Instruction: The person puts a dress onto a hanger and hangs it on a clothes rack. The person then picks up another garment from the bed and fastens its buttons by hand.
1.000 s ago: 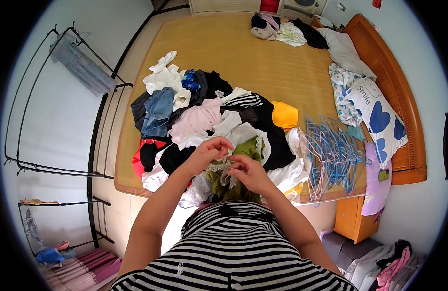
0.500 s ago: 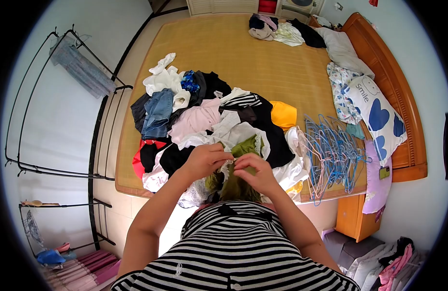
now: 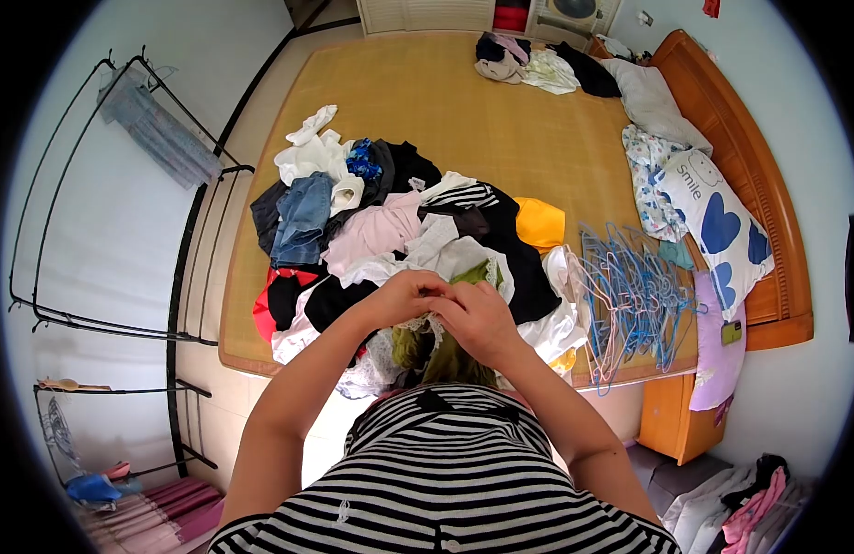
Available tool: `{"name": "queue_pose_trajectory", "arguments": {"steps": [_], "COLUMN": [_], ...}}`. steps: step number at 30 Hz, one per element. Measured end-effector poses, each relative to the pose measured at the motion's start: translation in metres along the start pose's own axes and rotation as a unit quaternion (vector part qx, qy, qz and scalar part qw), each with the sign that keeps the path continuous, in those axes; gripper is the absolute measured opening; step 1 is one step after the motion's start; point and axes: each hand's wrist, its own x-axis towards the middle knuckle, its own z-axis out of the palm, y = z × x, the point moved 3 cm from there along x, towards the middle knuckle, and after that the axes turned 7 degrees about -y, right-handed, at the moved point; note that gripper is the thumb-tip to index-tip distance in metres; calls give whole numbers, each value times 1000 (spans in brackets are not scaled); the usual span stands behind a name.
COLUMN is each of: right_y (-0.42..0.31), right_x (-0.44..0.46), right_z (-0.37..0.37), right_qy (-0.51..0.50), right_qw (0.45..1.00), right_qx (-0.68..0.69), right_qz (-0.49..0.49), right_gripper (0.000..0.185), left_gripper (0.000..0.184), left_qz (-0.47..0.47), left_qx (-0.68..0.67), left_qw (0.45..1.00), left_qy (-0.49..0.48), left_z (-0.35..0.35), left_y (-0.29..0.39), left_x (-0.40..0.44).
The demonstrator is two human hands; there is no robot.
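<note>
An olive-green garment with white lace trim (image 3: 456, 363) hangs close in front of my body at the bed's near edge. My left hand (image 3: 404, 298) is closed on its upper part, fingertips pinched together. My right hand (image 3: 479, 321) grips the same garment, its fingers meeting those of the left. The hands hide the exact spot they hold. Just beyond them lies a heap of clothes, with a white lacy piece (image 3: 427, 247), a pink top (image 3: 371, 229) and a black garment (image 3: 528, 282) nearest.
Blue and pink hangers (image 3: 639, 300) lie piled at the right of the bed mat (image 3: 427, 102). Blue jeans (image 3: 302, 217) and a yellow cloth (image 3: 539, 223) are in the heap. A black clothes rack (image 3: 113, 323) stands left; pillows (image 3: 718, 217) lean against the headboard (image 3: 750, 166).
My right hand has moved slightly left and turned, so its fingers now meet my left hand's over the green garment. Before, a small gap showed between the hands.
</note>
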Motion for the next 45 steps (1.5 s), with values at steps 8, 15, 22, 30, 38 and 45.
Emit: {"name": "queue_pose_trajectory", "arguments": {"steps": [8, 15, 22, 30, 38, 45], "right_y": [2, 8, 24, 48, 52, 42], "right_x": [-6, -23, -23, -26, -27, -30], "right_z": [2, 17, 42, 21, 19, 33], "right_qy": [66, -12, -94, -124, -78, -92], "right_qw": [997, 994, 827, 816, 813, 847], "right_qx": [32, 100, 465, 450, 460, 402], "right_qz": [-37, 39, 300, 342, 348, 336], "right_gripper": [23, 28, 28, 33, 30, 20], "left_gripper": [14, 25, 44, 56, 17, 21], "left_qz": [-145, -150, -67, -121, -206, -272], "left_qx": [-361, -439, -365, -92, -143, -300], "left_qw": [921, 885, 928, 987, 967, 910], "left_qy": [-31, 48, 20, -55, -48, 92], "left_z": [11, 2, 4, -8, -1, 2], "left_y": [-20, -17, -2, -5, -41, -54], "left_x": [-1, -5, 3, -11, -11, -14]}}
